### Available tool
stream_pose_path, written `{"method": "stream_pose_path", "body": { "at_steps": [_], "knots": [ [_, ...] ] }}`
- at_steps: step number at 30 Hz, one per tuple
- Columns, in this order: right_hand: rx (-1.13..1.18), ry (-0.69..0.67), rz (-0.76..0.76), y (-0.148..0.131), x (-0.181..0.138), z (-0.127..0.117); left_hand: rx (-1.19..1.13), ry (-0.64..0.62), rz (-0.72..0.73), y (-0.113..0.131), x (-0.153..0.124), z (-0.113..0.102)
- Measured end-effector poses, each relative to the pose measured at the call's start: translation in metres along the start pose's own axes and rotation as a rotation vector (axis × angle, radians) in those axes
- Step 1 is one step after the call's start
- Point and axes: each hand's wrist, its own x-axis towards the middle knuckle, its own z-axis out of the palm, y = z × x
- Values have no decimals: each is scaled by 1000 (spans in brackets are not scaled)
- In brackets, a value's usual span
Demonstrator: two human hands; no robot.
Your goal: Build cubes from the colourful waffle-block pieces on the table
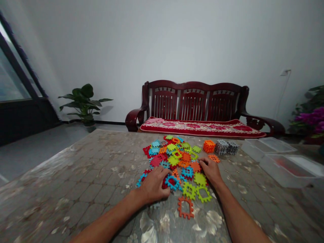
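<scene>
A heap of interlocking foam-like puzzle tiles (pixel 174 161) in red, blue, green and orange lies on the table, many with cut-out windows. At its near left side rests my left hand (pixel 156 184), thumb and fingers apart, beside a blue tile (pixel 173 182) with an oval hole. My right hand (pixel 210 171) is at the heap's right edge, fingers curled in against an orange tile (pixel 195 166); its fingertips are partly hidden. Closer to me lie a green window tile (pixel 189 191), a green tile with a large hole (pixel 204 194) and an orange arched-hole tile (pixel 185 208).
Right of the heap stand an orange stack of tiles (pixel 209 146) and grey stacks (pixel 222 147), with a single orange tile (pixel 214 158) nearby. Clear plastic boxes (pixel 280 173) occupy the table's right side. A wooden bench (pixel 193 104) is beyond the patterned tablecloth (pixel 101 179).
</scene>
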Motion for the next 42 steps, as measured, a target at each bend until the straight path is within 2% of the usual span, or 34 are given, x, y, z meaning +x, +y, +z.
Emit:
{"method": "stream_pose_path", "body": {
  "at_steps": [4,7,11,15,21,23,28,31,34,37,42],
  "knots": [
    [24,-10,22,0,1,0,-163,25,-66,-4,14,-12],
    [28,-9,26,1,1,1,-228,105,-123,-11,32,-25],
    [23,-3,18,2,2,0,-231,226,-186,-27,59,-35],
    [29,-3,26,2,2,0,-189,251,-189,-42,66,-35],
    [32,-12,23,1,2,0,-74,227,-230,-49,32,-37],
    [29,-9,14,0,2,0,-44,154,-241,-48,13,-36],
    [28,-2,30,-4,1,-1,1,-119,-214,-41,-26,-23],
    [22,8,25,-4,0,-2,54,-190,-193,-35,-38,-16],
    [22,14,20,-4,0,-2,82,-149,-127,-32,-42,-12],
    [23,14,34,-3,0,-2,122,-34,-70,-33,-40,-8],
    [39,-6,40,-4,0,-2,130,67,-55,-34,-34,-4]
  ]
}}
